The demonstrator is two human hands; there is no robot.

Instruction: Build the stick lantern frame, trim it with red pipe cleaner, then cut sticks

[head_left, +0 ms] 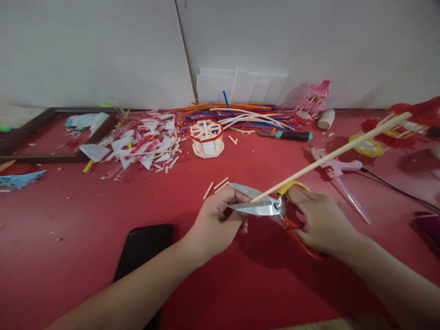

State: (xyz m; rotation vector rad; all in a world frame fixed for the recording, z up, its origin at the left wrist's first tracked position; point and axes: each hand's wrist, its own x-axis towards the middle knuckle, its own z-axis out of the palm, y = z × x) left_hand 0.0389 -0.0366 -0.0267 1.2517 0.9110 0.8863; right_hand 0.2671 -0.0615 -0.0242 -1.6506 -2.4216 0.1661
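Note:
My left hand (216, 224) pinches the near end of a long pale wooden stick (326, 158), which slants up to the right. In my right hand (321, 220) is a pair of scissors (263, 208) with silver blades and yellow and red handles. The blades are apart, with the stick's lower end between them close to my left fingertips. A few short cut sticks (208, 190) lie on the red table just beyond my left hand. Past them stands a small round frame of sticks with a red rim (206, 137).
A black phone (142, 250) lies by my left forearm. Paper and plastic scraps (144, 142), coloured rods (237, 114) and a utility knife (292, 135) lie farther back. At the right are a pink glue gun (335, 167) with its cord and a pink tiered model (315, 101).

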